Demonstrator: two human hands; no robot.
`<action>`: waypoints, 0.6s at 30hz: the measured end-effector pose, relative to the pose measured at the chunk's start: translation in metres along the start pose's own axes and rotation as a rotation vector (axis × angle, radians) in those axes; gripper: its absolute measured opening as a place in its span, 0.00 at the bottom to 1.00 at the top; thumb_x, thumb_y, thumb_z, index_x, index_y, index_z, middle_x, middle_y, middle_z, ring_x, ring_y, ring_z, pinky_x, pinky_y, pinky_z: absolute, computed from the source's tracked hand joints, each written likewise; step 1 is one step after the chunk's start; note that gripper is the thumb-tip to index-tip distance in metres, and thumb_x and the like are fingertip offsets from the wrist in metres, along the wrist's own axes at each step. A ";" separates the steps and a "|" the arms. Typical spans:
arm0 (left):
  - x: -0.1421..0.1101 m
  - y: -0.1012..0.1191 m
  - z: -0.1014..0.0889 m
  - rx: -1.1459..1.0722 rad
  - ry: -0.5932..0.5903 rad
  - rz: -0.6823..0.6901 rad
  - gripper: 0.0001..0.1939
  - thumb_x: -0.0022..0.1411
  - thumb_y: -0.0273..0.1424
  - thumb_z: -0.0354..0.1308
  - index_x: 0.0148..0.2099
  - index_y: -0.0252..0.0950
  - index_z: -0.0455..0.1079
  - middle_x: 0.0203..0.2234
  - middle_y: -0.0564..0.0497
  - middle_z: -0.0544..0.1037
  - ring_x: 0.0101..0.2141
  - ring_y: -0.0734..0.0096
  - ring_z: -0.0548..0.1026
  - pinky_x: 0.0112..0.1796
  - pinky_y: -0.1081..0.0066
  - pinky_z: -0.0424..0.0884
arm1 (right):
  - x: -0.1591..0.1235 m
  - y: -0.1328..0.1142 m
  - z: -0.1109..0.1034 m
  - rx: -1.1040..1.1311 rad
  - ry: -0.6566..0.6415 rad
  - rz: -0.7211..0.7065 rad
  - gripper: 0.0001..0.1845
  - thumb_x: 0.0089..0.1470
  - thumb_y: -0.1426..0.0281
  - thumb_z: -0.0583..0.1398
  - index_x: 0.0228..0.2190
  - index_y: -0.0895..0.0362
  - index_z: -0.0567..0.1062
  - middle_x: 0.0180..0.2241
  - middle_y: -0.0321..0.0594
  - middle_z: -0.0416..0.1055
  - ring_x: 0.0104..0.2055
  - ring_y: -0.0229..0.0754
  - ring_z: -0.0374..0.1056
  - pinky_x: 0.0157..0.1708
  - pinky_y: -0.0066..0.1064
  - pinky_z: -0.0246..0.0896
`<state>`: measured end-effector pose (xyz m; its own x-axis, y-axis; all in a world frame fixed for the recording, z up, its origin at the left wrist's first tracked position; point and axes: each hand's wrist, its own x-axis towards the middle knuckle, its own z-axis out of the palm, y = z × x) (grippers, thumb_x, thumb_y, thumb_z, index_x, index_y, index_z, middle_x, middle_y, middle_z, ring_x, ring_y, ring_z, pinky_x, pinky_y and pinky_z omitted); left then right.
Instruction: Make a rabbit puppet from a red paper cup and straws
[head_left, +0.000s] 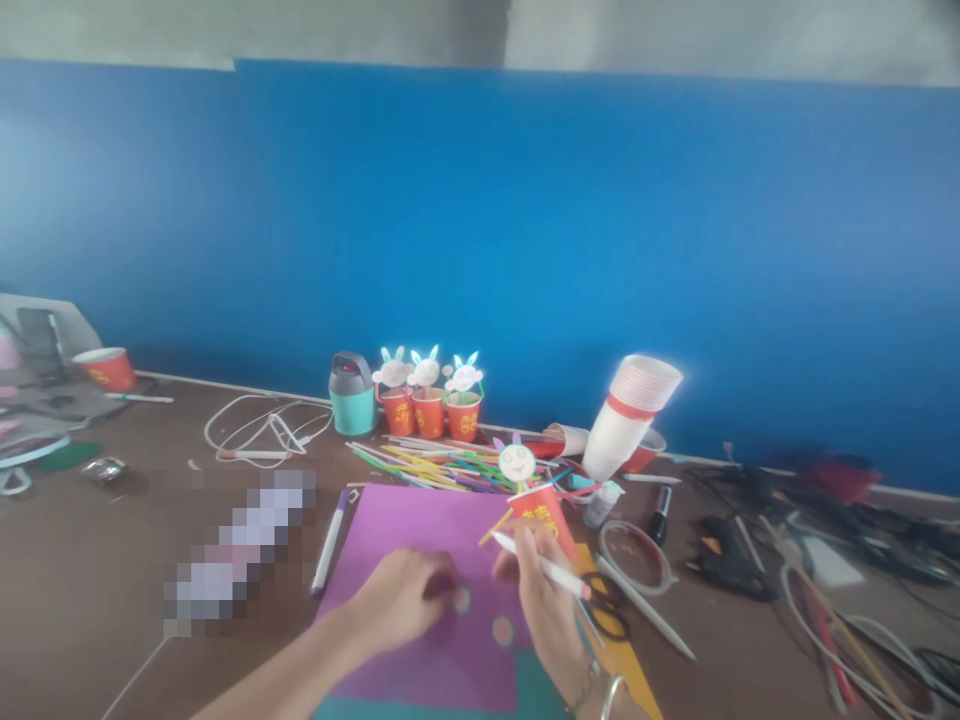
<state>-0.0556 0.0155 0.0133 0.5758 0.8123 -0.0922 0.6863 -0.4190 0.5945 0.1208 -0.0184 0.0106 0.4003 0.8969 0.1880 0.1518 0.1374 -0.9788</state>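
Observation:
My left hand rests on a purple sheet of paper, its fingers curled down beside a small round paper disc; I cannot make out whether it pinches the disc. My right hand is closed round a white pen held slantwise over the sheet. A second round disc lies on the purple paper near my right wrist. Just behind my right hand stands a red paper cup with a bunny face on a stick.
Three red cups with bunny figures, a teal container, coloured sticks and a stack of white cups stand by the blue wall. Scissors, a glue gun and cables lie at right; a white marker at left.

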 end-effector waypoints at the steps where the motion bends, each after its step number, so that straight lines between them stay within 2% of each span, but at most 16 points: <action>1: 0.000 0.000 0.000 -0.008 0.001 0.003 0.09 0.55 0.30 0.52 0.34 0.44 0.74 0.23 0.55 0.77 0.25 0.69 0.72 0.26 0.74 0.57 | 0.000 -0.001 -0.001 -0.037 -0.036 0.005 0.17 0.55 0.58 0.53 0.21 0.55 0.69 0.12 0.29 0.60 0.16 0.37 0.58 0.20 0.29 0.59; 3: 0.001 -0.001 0.000 -0.040 0.024 -0.003 0.09 0.54 0.28 0.52 0.35 0.42 0.73 0.23 0.55 0.76 0.25 0.70 0.72 0.26 0.74 0.58 | 0.001 0.001 -0.002 -0.130 -0.144 -0.004 0.18 0.56 0.59 0.53 0.21 0.56 0.70 0.13 0.30 0.60 0.17 0.36 0.59 0.20 0.28 0.59; 4: 0.002 -0.001 0.001 -0.072 0.043 -0.003 0.09 0.55 0.28 0.51 0.36 0.41 0.72 0.23 0.55 0.75 0.24 0.71 0.71 0.26 0.75 0.58 | 0.001 0.004 -0.002 -0.178 -0.198 -0.030 0.15 0.56 0.61 0.53 0.25 0.57 0.72 0.17 0.33 0.65 0.20 0.37 0.62 0.22 0.29 0.62; 6: 0.005 -0.004 0.001 -0.160 0.099 -0.009 0.09 0.57 0.27 0.48 0.37 0.39 0.69 0.21 0.55 0.74 0.24 0.72 0.71 0.26 0.75 0.59 | 0.001 0.010 -0.003 -0.265 -0.286 -0.134 0.12 0.56 0.66 0.53 0.37 0.59 0.73 0.30 0.40 0.73 0.30 0.42 0.69 0.32 0.32 0.67; 8: 0.009 -0.009 0.000 -0.280 0.187 -0.020 0.07 0.59 0.29 0.46 0.35 0.38 0.65 0.21 0.56 0.71 0.24 0.73 0.70 0.26 0.75 0.60 | 0.000 0.018 -0.004 -0.368 -0.350 -0.262 0.20 0.54 0.72 0.52 0.49 0.61 0.67 0.42 0.48 0.72 0.43 0.47 0.70 0.45 0.40 0.66; 10: 0.012 -0.012 0.000 -0.408 0.245 -0.052 0.10 0.61 0.35 0.46 0.30 0.37 0.62 0.19 0.56 0.68 0.23 0.73 0.68 0.25 0.75 0.60 | 0.000 0.024 -0.003 -0.501 -0.404 -0.345 0.27 0.51 0.76 0.51 0.54 0.63 0.63 0.50 0.53 0.68 0.53 0.50 0.65 0.52 0.46 0.60; 12: 0.015 -0.014 0.001 -0.548 0.203 -0.075 0.15 0.61 0.41 0.48 0.28 0.37 0.60 0.18 0.57 0.66 0.21 0.74 0.67 0.24 0.75 0.60 | -0.002 0.025 -0.001 -0.630 -0.460 -0.383 0.33 0.48 0.80 0.50 0.58 0.61 0.58 0.55 0.52 0.64 0.58 0.50 0.59 0.56 0.47 0.56; 14: 0.016 -0.013 0.002 -0.673 0.095 -0.100 0.16 0.58 0.44 0.51 0.31 0.36 0.62 0.17 0.58 0.67 0.18 0.76 0.66 0.22 0.75 0.60 | -0.004 0.020 0.002 -0.724 -0.521 -0.412 0.39 0.45 0.82 0.49 0.60 0.57 0.54 0.57 0.48 0.62 0.60 0.49 0.55 0.58 0.46 0.54; 16: 0.016 -0.011 0.001 -0.744 0.020 -0.114 0.14 0.56 0.41 0.54 0.34 0.35 0.63 0.19 0.56 0.70 0.16 0.76 0.67 0.21 0.75 0.60 | -0.006 0.013 0.004 -0.760 -0.593 -0.447 0.43 0.43 0.83 0.49 0.62 0.55 0.51 0.57 0.45 0.62 0.60 0.47 0.55 0.58 0.44 0.53; 18: 0.015 -0.013 -0.005 -0.692 0.028 -0.123 0.10 0.56 0.37 0.53 0.34 0.34 0.63 0.19 0.54 0.72 0.16 0.75 0.68 0.20 0.75 0.61 | -0.005 0.004 0.004 -0.758 -0.636 -0.465 0.43 0.44 0.83 0.49 0.62 0.55 0.50 0.56 0.45 0.63 0.58 0.46 0.58 0.57 0.42 0.54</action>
<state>-0.0583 0.0348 0.0088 0.4941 0.8513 -0.1765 0.3002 0.0235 0.9536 0.1162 -0.0206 0.0054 -0.3473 0.9073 0.2370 0.7717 0.4201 -0.4775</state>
